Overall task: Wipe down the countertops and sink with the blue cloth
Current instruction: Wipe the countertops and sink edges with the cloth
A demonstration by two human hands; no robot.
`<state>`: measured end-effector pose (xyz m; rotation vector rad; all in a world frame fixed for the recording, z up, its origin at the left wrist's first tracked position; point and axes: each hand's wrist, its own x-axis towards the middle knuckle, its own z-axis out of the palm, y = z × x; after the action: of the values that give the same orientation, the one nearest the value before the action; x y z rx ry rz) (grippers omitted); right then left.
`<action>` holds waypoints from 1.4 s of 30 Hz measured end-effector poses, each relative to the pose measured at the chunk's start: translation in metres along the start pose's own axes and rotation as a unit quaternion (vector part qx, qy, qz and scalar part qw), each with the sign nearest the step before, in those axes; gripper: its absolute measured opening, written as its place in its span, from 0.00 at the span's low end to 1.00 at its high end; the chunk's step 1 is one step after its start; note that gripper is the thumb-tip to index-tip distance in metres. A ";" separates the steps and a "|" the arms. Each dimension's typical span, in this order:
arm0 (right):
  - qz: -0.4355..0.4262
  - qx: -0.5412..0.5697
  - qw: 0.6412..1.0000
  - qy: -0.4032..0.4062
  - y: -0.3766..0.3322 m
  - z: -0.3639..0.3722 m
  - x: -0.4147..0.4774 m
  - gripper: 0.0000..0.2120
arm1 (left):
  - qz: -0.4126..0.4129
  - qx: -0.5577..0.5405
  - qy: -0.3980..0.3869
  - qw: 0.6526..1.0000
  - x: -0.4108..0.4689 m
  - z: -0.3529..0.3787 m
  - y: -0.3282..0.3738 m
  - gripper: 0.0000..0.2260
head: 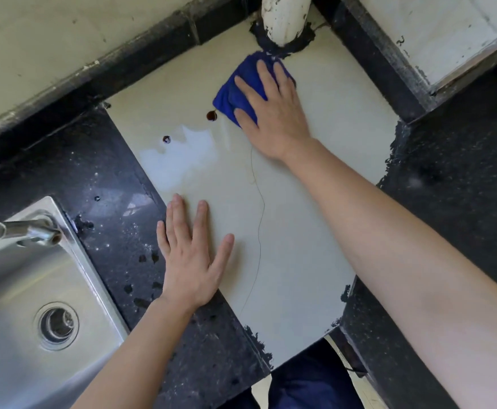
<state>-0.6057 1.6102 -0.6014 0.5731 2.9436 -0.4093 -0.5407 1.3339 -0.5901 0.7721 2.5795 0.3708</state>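
Observation:
The blue cloth (pixel 235 93) lies bunched on the pale cream countertop tile (pixel 294 231), close to the base of a white pipe. My right hand (pixel 274 113) presses flat on the cloth with straight fingers and covers its near half. My left hand (pixel 191 255) rests flat on the tile's near left part, fingers spread, holding nothing. The steel sink (pixel 14 290) with its round drain sits at the lower left. A wet patch (pixel 176 160) shines on the tile left of the cloth.
A white pipe (pixel 284 16) rises from the counter's far corner, ringed with dark sealant. A metal faucet spout (pixel 20 231) reaches over the sink. Black speckled stone (pixel 117 225) flanks the tile. Two small holes (pixel 211 115) mark the tile. A thin crack runs down it.

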 end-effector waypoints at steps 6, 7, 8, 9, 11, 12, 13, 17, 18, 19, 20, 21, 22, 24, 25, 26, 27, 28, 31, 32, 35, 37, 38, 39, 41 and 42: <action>-0.038 0.012 0.999 -0.027 0.037 0.006 -0.098 0.28 | -0.013 0.010 0.112 0.994 0.044 -0.029 -0.039 0.32; -0.032 0.010 0.999 -0.034 0.040 0.005 -0.101 0.28 | -0.024 0.009 0.112 0.993 0.054 -0.034 -0.048 0.32; -0.030 0.009 0.999 -0.038 0.042 0.003 -0.098 0.28 | -0.031 0.008 0.111 0.993 0.063 -0.038 -0.055 0.32; -0.029 0.009 0.999 -0.038 0.041 0.001 -0.090 0.28 | -0.035 0.007 0.109 0.993 0.070 -0.041 -0.062 0.32; -0.026 0.014 0.999 -0.035 0.037 -0.004 -0.068 0.28 | -0.038 0.021 0.090 0.995 0.077 -0.042 -0.068 0.36; -0.022 0.017 0.999 -0.035 0.032 -0.006 -0.054 0.29 | -0.039 0.039 0.077 0.995 0.078 -0.042 -0.070 0.39; -0.016 0.018 0.999 -0.036 0.027 -0.008 -0.038 0.29 | -0.041 0.057 0.065 0.995 0.079 -0.042 -0.070 0.42; 0.000 0.000 1.000 -0.032 -0.013 -0.007 0.031 0.29 | -0.047 0.075 0.040 0.995 0.080 -0.046 -0.069 0.46; 0.000 -0.004 1.000 -0.026 -0.024 -0.004 0.044 0.29 | -0.047 0.078 0.036 0.995 0.080 -0.047 -0.069 0.46; 0.000 -0.007 1.000 -0.020 -0.032 -0.002 0.052 0.29 | -0.048 0.078 0.035 0.995 0.080 -0.046 -0.068 0.46; -0.002 -0.009 1.000 -0.014 -0.039 0.001 0.057 0.29 | -0.049 0.077 0.036 0.995 0.080 -0.046 -0.067 0.46; -0.004 -0.009 1.000 -0.012 -0.043 0.003 0.056 0.29 | -0.051 0.075 0.038 0.995 0.080 -0.046 -0.066 0.46; -0.013 -0.004 1.000 -0.014 -0.045 0.004 0.051 0.29 | -0.053 0.073 0.040 0.995 0.081 -0.046 -0.066 0.46; -0.058 0.006 0.998 -0.024 -0.040 0.004 0.032 0.29 | -0.054 0.073 0.040 0.995 0.081 -0.047 -0.066 0.46; -0.081 0.004 0.996 -0.030 -0.035 0.002 0.019 0.29 | -0.053 0.076 0.039 0.995 0.081 -0.047 -0.066 0.46; -0.095 -0.002 0.995 -0.034 -0.029 0.001 0.007 0.29 | -0.052 0.079 0.036 0.995 0.081 -0.047 -0.066 0.46; -0.096 -0.007 0.995 -0.038 -0.022 0.000 -0.004 0.29 | -0.052 0.081 0.032 0.995 0.081 -0.047 -0.066 0.46; -0.083 -0.009 0.996 -0.038 -0.016 -0.001 -0.010 0.29 | -0.054 0.083 0.028 0.995 0.081 -0.047 -0.066 0.46; 0.008 0.001 1.000 -0.007 -0.020 -0.002 0.010 0.30 | -0.059 0.085 0.021 0.994 0.082 -0.048 -0.066 0.47; 0.048 0.002 0.999 0.008 -0.029 -0.001 0.026 0.30 | -0.059 0.085 0.019 0.994 0.082 -0.049 -0.066 0.47; 0.119 0.004 0.992 0.047 -0.070 0.008 0.072 0.30 | -0.060 0.085 0.017 0.994 0.081 -0.049 -0.066 0.47; 0.127 0.013 0.991 0.047 -0.093 0.010 0.084 0.30 | -0.056 0.083 0.014 0.995 0.082 -0.049 -0.065 0.46; 0.110 0.009 0.993 0.040 -0.097 0.010 0.081 0.30 | -0.055 0.081 0.014 0.995 0.082 -0.049 -0.065 0.46; 0.074 -0.001 0.997 0.033 -0.095 0.010 0.071 0.29 | -0.055 0.079 0.014 0.995 0.082 -0.049 -0.066 0.46; -0.033 -0.015 0.999 0.012 -0.078 0.008 0.041 0.28 | -0.055 0.078 0.013 0.995 0.082 -0.050 -0.066 0.45; -0.079 -0.014 0.997 -0.001 -0.066 0.007 0.025 0.28 | -0.055 0.080 0.014 0.995 0.082 -0.050 -0.066 0.45</action>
<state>-0.6535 1.5587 -0.5960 0.3385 2.9973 -0.3827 -0.6562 1.3207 -0.5964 0.6789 2.6886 0.1437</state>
